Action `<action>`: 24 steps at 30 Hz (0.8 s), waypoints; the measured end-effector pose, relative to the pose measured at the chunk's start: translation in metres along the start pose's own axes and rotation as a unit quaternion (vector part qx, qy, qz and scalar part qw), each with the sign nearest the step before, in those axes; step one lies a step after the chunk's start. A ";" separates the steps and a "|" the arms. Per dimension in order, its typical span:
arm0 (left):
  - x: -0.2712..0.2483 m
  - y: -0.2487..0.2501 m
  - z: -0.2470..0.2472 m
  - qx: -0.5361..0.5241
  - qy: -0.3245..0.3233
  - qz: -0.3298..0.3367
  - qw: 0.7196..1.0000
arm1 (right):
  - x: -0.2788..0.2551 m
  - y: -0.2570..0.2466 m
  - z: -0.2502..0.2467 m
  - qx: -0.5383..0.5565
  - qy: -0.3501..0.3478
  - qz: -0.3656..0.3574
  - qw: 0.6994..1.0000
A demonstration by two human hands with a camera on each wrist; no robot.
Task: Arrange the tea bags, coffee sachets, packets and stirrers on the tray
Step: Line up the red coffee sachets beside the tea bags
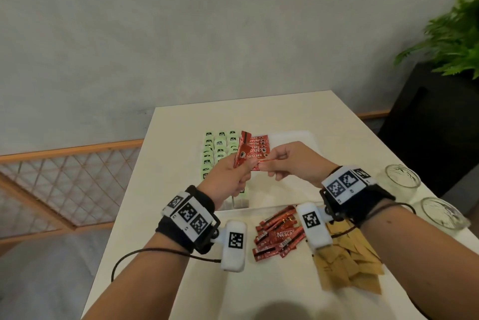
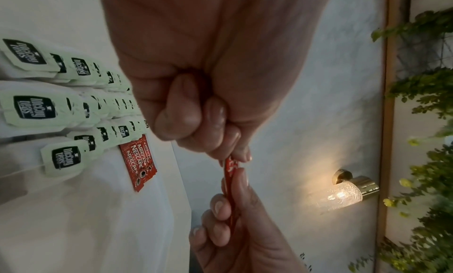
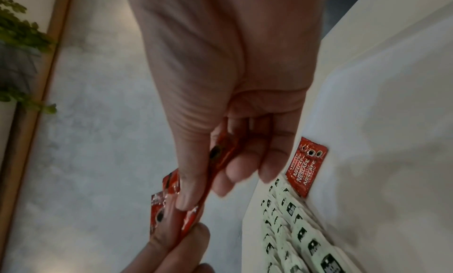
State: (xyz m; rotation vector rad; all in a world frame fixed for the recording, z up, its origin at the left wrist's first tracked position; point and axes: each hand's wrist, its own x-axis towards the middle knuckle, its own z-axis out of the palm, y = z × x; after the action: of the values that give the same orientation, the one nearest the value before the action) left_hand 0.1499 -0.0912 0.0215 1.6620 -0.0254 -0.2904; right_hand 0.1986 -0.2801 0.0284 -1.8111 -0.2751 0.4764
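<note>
Coffee sachets were judged light, thin, limp and slick in their foil; a pinch at a short sealed end, or across the flat faces, would hold best, while a fanned bunch would likely slide apart if loosely held. A small fan of red sachets [image 1: 242,152] was gripped in the left hand [image 1: 229,177], fingers curled and thumb pressed on the lower ends, the tops standing clear above the fist. One sachet [image 1: 269,160] was pinched edge-on between thumb and forefinger of the right hand [image 1: 298,164], its near end touching the left hand's fingers; whether it was being drawn out or added could not be told. Both hands were held above the tray [image 1: 305,135], over its near half. Below them, sachets already laid flat [image 1: 258,147] were seen toward the tray's far edge, just beside the rows of green tea bags [image 1: 219,148] along its left side. A loose heap of sachets [image 1: 278,235] and brown packets [image 1: 350,262] lay on the table's [image 1: 181,138] near edge, under the wrists. Stirrers were not made out.
</note>
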 end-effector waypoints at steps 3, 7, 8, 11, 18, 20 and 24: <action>0.005 0.002 -0.003 -0.022 0.010 -0.007 1.000 | 0.005 0.005 -0.010 0.033 0.033 0.010 0.999; 0.017 0.004 -0.007 -0.021 0.026 -0.018 0.999 | 0.016 0.014 -0.020 0.091 0.026 0.023 0.995; 0.021 0.003 -0.009 -0.023 0.044 -0.025 0.998 | 0.022 0.016 -0.022 0.097 0.030 0.029 0.994; 0.033 -0.002 -0.018 -0.042 0.126 -0.060 0.989 | 0.044 0.026 -0.030 0.091 0.065 0.061 0.992; 0.046 -0.022 -0.047 -0.071 0.183 -0.092 0.976 | 0.091 0.088 -0.037 -0.119 0.143 0.135 0.973; 0.048 -0.025 -0.049 -0.073 0.183 -0.094 0.976 | 0.102 0.099 -0.034 -0.165 0.161 0.131 0.964; 0.052 -0.031 -0.051 -0.106 0.184 -0.110 0.971 | 0.120 0.108 -0.027 -0.183 0.204 0.146 0.951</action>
State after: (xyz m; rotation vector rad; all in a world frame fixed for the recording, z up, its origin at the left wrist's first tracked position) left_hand 0.2057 -0.0478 -0.0135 1.4838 0.4565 -0.1417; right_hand 0.3114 -0.2837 -0.0901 -2.2779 0.2092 0.2502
